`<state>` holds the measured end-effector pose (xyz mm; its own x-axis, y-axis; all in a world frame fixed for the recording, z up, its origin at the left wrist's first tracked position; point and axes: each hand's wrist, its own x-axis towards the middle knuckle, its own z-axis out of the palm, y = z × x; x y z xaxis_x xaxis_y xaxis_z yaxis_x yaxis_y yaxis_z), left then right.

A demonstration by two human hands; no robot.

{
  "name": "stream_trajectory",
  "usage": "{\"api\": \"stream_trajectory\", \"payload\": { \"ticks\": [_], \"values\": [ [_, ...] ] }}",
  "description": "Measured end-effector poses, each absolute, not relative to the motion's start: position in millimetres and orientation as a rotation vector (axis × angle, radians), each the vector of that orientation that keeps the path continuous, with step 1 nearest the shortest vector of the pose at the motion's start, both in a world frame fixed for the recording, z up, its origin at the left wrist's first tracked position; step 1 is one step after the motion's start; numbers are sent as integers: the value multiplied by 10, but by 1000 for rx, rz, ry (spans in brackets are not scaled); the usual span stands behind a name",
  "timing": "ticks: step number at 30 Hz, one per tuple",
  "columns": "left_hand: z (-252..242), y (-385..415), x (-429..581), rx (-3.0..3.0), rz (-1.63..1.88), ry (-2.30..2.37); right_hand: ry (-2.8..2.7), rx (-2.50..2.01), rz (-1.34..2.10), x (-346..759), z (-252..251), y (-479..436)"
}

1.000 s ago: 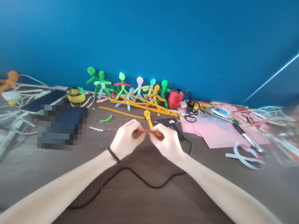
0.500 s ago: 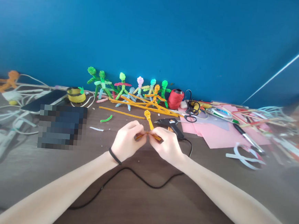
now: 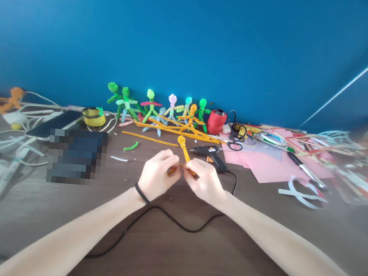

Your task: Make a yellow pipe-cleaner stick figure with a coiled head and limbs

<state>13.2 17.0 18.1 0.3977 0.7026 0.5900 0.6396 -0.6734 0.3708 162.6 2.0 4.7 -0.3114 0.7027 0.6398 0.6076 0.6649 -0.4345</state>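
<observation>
The left hand [image 3: 157,175] and the right hand [image 3: 204,180] meet just left of the hot glue gun [image 3: 210,153], above the table [image 3: 174,256]; the fingers of each hand are pressed together, pinching the crosswise strand of an orange pipe-cleaner figure [image 3: 183,146] from opposite sides; its coiled head rises behind the knuckles, near the glue gun's nozzle but apart from it. The black cord [image 3: 177,222] runs from the glue gun toward the wearer and loops under both forearms. Behind the glue gun, along the blue wall, stands a row of finished pipe-cleaner figures [image 3: 150,105]; a red thread spool [image 3: 216,121] and scissors [image 3: 235,140] lie just beyond the glue gun; pink paper [image 3: 264,167] lies to its right. Probable hazards: the right knuckles drifting onto the nozzle, a burn if the gun is hot, which cannot be told; a forearm snagging the cord and dragging the glue gun; a cut wire end pricking a fingertip under a hard pinch.
</observation>
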Motion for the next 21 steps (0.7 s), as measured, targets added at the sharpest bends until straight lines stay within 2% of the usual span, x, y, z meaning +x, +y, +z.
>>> {"api": "stream_trajectory", "payload": {
  "ticks": [11,21],
  "values": [
    [142,253,62,2567,1110,1223,-1930,-1135,334,1655,5,65],
    [126,352,21,2681,1080,996,-1877,-1191,295,1704,-25,120]
  ]
}}
